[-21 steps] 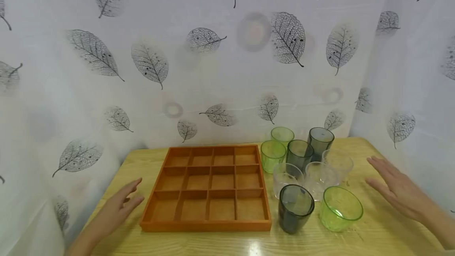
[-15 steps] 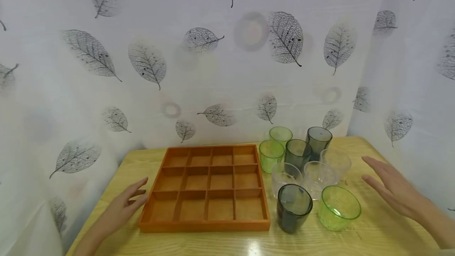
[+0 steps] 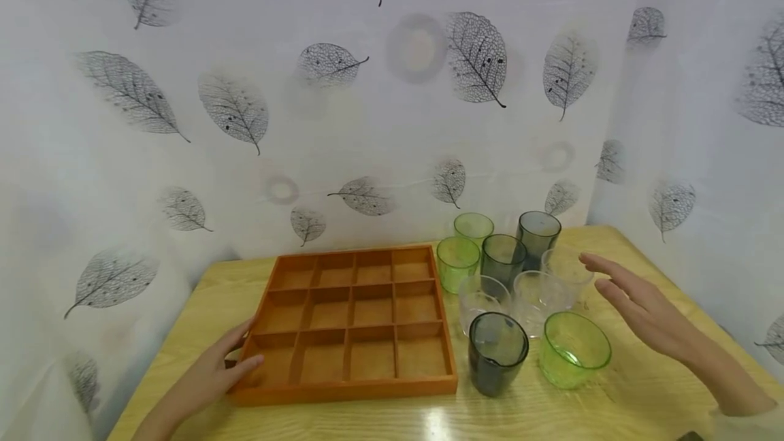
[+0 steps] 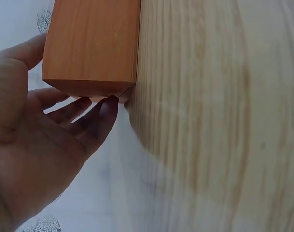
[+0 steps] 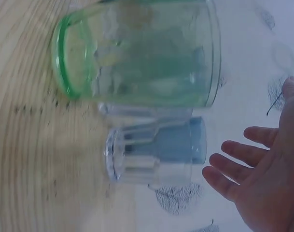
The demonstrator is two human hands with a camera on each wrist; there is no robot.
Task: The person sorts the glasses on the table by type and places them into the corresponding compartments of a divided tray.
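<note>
A wooden tray (image 3: 343,390) with several square compartments lies on the table, nothing in them. My left hand (image 3: 205,376) grips its near left corner, thumb over the rim and fingers along the outer side. In the left wrist view the fingertips meet the lower edge of the tray's wall (image 4: 91,43). To the tray's right stand several glass cups: dark grey (image 3: 493,374), green (image 3: 566,367) and clear (image 3: 539,315). My right hand (image 3: 649,312) hovers beside them with loosely extended fingers, holding nothing. In the right wrist view it is apart from the green cup (image 5: 142,58).
More green (image 3: 458,271) and grey cups (image 3: 539,240) stand behind, close together by the tray's right side. A white leaf-print curtain (image 3: 367,121) hangs at the back and both sides of the wooden table (image 3: 202,291).
My left hand has moved right onto the tray's left corner. My right hand has come left, closer to the cups. The head view has shifted slightly.
</note>
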